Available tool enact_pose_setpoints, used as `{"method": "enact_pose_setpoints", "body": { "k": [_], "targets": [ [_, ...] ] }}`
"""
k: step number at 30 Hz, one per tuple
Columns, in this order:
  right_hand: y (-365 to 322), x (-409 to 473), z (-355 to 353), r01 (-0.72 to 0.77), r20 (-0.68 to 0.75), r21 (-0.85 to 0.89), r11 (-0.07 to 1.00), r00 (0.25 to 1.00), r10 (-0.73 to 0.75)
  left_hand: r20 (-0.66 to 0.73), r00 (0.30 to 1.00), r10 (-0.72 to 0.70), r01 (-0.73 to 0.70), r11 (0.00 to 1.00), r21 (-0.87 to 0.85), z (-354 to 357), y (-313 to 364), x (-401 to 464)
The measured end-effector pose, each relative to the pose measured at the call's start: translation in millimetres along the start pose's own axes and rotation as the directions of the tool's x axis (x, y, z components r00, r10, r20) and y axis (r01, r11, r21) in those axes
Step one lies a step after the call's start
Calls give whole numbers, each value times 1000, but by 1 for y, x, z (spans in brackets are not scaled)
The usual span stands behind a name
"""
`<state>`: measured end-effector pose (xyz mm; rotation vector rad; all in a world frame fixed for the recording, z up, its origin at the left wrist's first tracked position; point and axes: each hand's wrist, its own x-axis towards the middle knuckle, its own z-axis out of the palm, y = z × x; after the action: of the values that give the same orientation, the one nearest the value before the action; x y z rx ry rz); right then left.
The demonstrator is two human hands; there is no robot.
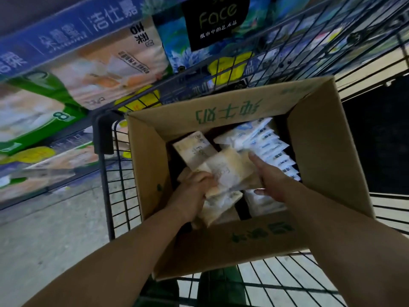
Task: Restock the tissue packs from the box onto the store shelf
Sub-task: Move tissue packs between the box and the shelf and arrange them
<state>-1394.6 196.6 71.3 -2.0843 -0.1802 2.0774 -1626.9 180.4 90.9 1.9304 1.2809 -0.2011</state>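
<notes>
An open cardboard box with green lettering sits in a wire cart. Inside lie several cream tissue packs on the left and a row of white-and-blue tissue packs on the right. Both my hands are down in the box. My left hand grips the near left end of a bundle of cream packs. My right hand presses against the bundle's right side, fingers spread along it. The store shelf stands to the left, filled with large tissue bundles.
The wire cart surrounds the box, its dark corner post at the left. A black-labelled blue floral pack sits on the shelf behind the cart's mesh. Grey floor lies at the lower left. A dark area lies to the right.
</notes>
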Motion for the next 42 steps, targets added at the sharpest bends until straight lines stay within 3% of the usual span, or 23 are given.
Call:
{"method": "enact_pose_setpoints", "body": {
  "k": [2, 5, 8, 10, 15, 18, 20, 22, 24, 26, 28, 31, 33, 39, 42],
  "targets": [
    [-1, 0, 2, 53, -6, -156, 986, 998, -55, 41, 999, 16, -16, 1000, 1, 3, -2, 1],
    [3, -1, 2, 89, 5, -245, 965, 996, -90, 77, 996, 49, -47, 998, -34, 5, -3, -3],
    [11, -7, -1, 90, 2, -167, 982, 996, -91, -36, 998, 44, -47, 995, -85, 3, 1, -8],
    [14, -17, -2, 99, 21, -85, 991, 995, -97, -116, 993, -8, -18, 974, -225, -4, 8, -13],
    [9, -57, 6, 164, 26, 22, 986, 986, -164, -156, 985, -77, 15, 930, -368, -42, 32, -33],
    [-9, -91, 13, 248, 0, 29, 968, 969, -248, -33, 996, -81, 52, 855, -517, -84, 46, -55],
    [-26, -121, 23, 296, 5, 16, 955, 955, -296, -2, 998, -64, 53, 847, -529, -112, 48, -73],
    [-41, -150, 39, 364, 38, -7, 931, 931, -364, -175, 977, -122, -1, 819, -574, -139, 46, -96],
    [-57, -181, 66, 441, 92, -10, 897, 894, -438, -415, 884, -217, -91, 790, -607, -164, 38, -121],
    [-69, -211, 104, 506, 137, 3, 862, 854, -502, -518, 814, -264, -137, 778, -612, -189, 24, -154],
    [-77, -241, 152, 569, 181, -13, 822, 810, -558, -535, 802, -266, -197, 727, -658, -212, 0, -194],
    [-75, -276, 243, 652, 274, -49, 756, 737, -618, -452, 856, -251, -284, 502, -817, -240, -55, -275],
    [-63, -302, 317, 686, 334, -56, 726, 698, -633, -452, 856, -252, -327, 415, -849, -255, -102, -340],
    [-1, -360, 569, 769, 602, -229, 597, 594, -533, -583, 678, -447, -383, 461, -800, -281, -240, -557],
    [28, -389, 676, 835, 701, -293, 466, 519, -488, -666, 529, -526, -387, 549, -741, -282, -301, -646]
  ]
}}
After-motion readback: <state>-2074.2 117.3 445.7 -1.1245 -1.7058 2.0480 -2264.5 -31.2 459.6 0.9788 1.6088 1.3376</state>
